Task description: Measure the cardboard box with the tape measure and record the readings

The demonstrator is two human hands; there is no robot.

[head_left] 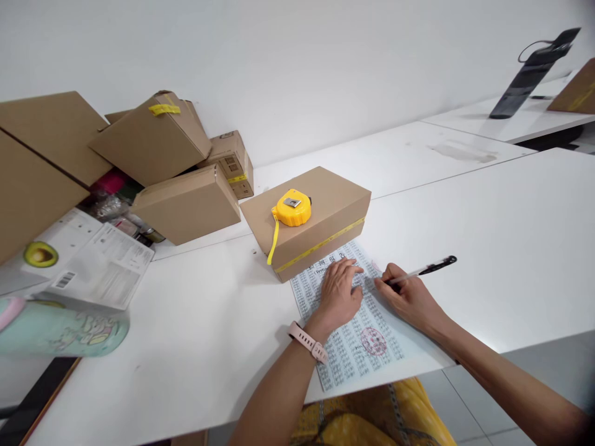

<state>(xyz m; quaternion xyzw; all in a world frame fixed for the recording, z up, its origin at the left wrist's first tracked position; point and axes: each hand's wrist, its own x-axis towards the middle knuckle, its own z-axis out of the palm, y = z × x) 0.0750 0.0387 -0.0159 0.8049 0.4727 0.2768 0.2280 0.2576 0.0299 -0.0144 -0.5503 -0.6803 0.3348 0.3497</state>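
A printed paper sheet [346,347] with a round red stamp and rows of handwriting lies at the table's front edge. Flat on its upper part rests my left hand [341,288], fingers stretched and holding nothing; a pink band is round that wrist. My right hand [409,300] is closed round a pen [425,269], its tip end down at the sheet's right side and hidden by my fingers. Just beyond the sheet is a cardboard box [320,241] with yellow tape along its side. On the box sits a yellow tape measure [294,209], a short length of its strip hanging over the edge.
Several cardboard boxes [153,145] are piled at the back left, by a white printed carton [100,263]. A mint-green bottle [65,328] is at the left edge. Far right stand a dark bottle [527,77] and another brown box [576,93]. A white wall runs behind the table.
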